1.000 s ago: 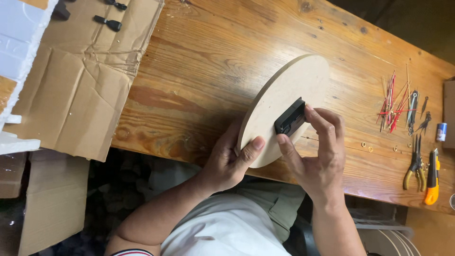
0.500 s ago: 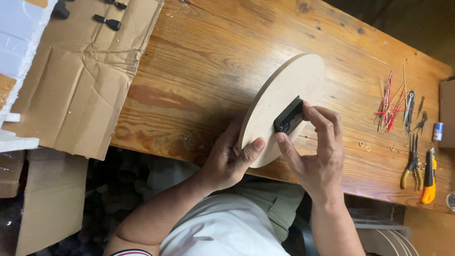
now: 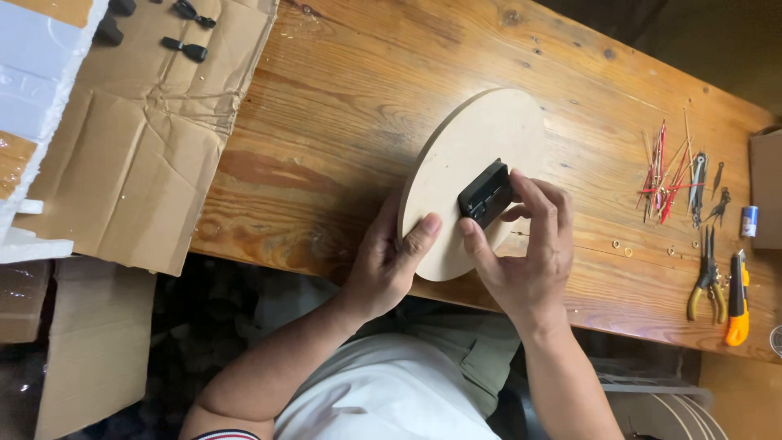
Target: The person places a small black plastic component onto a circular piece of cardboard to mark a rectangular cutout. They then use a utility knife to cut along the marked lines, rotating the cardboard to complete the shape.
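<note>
Fingers of the right hand (image 3: 529, 253) clamp on a small black plastic box (image 3: 485, 194) sitting at the middle of a round pale wooden disc (image 3: 472, 155). That disc lies flat on the brown plank table (image 3: 342, 106) near its front edge. Left hand (image 3: 389, 262) grips the disc's rim, thumb on top. Pliers with yellow handles (image 3: 707, 281) lie well apart.

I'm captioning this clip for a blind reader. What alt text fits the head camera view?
Seen from above, a person's left hand steadies a round wooden disc on a wooden table while the right hand presses a small black box onto its centre. Pliers, an orange-handled knife and thin red and black sticks lie to the right, flattened cardboard to the left.
</note>
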